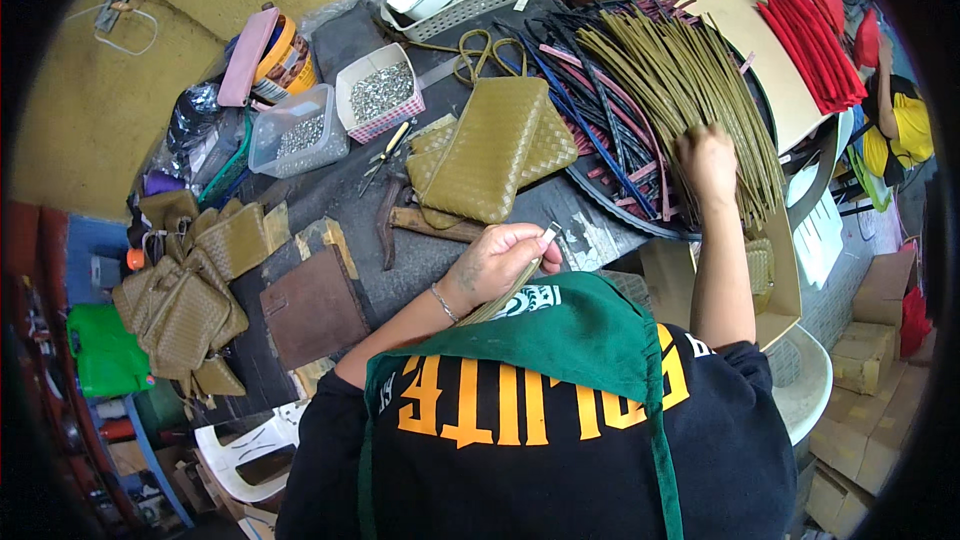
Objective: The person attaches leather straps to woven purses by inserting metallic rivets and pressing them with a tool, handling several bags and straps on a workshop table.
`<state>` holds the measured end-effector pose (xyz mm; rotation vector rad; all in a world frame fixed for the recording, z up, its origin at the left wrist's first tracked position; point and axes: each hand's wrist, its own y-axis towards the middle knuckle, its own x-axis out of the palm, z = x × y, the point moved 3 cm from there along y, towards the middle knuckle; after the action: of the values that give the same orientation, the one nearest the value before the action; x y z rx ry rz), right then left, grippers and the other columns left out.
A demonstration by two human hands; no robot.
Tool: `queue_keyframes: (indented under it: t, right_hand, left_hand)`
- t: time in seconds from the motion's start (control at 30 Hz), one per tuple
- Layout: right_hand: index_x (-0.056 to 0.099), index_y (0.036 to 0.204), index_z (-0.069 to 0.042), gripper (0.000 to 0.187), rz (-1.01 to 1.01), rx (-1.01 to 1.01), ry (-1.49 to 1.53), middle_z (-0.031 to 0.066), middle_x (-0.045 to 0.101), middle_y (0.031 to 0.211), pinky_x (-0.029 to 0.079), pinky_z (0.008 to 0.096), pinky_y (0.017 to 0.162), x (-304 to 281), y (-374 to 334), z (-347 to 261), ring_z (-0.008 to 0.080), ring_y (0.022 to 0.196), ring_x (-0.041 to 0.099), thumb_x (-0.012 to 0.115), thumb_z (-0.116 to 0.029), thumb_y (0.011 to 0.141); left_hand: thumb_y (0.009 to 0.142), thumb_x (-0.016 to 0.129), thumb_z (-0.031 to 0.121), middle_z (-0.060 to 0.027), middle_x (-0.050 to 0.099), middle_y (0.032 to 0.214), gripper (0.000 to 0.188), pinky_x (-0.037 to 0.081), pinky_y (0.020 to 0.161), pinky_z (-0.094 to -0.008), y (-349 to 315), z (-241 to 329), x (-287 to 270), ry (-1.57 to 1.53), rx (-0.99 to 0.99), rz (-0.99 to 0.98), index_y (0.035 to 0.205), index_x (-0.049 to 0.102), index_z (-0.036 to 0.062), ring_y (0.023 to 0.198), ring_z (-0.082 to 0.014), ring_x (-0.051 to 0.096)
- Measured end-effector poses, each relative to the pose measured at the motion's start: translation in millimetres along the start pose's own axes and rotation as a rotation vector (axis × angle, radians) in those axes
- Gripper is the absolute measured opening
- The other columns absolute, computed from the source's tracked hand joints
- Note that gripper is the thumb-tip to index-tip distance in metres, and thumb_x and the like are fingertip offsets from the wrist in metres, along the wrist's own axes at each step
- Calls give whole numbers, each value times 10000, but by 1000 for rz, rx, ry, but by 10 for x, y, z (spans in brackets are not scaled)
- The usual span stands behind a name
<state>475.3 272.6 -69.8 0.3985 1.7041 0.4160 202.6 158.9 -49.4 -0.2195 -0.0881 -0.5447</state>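
My left hand [500, 262] is closed in a pinch on an olive strap [500, 304] with a pale, metallic-looking tip at the fingertips. The strap trails back beside my wrist. At the right my right hand [708, 165] is closed on olive straps [640, 55], which lie in a large bundle over a round dark tray [630, 225]. Its fingertips are partly hidden, so how many straps it grips I cannot tell. Blue, black and pink strips [615, 130] lie under the bundle. Ahead of my left hand rests an olive woven pouch [482, 155] on similar pieces, with a looped cord.
A hammer [388, 220] lies left of the pouch, near a brown leather piece [310, 305]. Two boxes of small metal parts [380, 90] stand farther back. Woven pouches [190, 310] pile at the left edge. Red strips [805, 45] lie far right; another person [905, 125] is beyond.
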Motion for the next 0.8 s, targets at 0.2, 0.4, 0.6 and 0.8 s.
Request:
queue_keyframes:
  t: [0.2, 0.4, 0.6, 0.8]
  right_hand:
    - [558, 750, -49, 182, 36, -12, 56, 123, 512, 767, 402, 383, 666, 145, -106, 100, 308, 757, 477, 621, -204, 678]
    - [548, 689, -20, 215, -4, 81, 219, 146, 535, 695, 399, 391, 640, 102, -67, 177, 322, 680, 501, 598, -226, 723]
    - [541, 845, -6, 158, -89, 504, 1048, 110, 576, 704, 437, 282, 579, -47, -50, 169, 184, 643, 556, 541, -154, 790]
    - [508, 902, -26, 141, -655, 642, 1928, 86, 601, 794, 466, 202, 576, -252, -257, -783, 139, 665, 583, 553, -59, 772]
  left_hand:
    - [838, 406, 89, -84, 573, 800, 205, 429, 698, -243, 5, 25, -7, 56, 10, 37, 853, 551, -54, 747, -127, 538]
    - [825, 412, 60, -73, 567, 850, 200, 433, 698, -231, 17, 119, 21, 77, 54, 65, 948, 537, -36, 756, -114, 544]
    - [820, 426, 53, -38, 569, 796, 207, 413, 649, -194, -3, 139, 27, 121, 55, 72, 980, 536, -20, 708, -70, 517]
    - [831, 460, 80, -30, 569, 759, 200, 397, 633, -178, 32, 53, 11, 103, -60, 70, 992, 510, -26, 689, -51, 500]
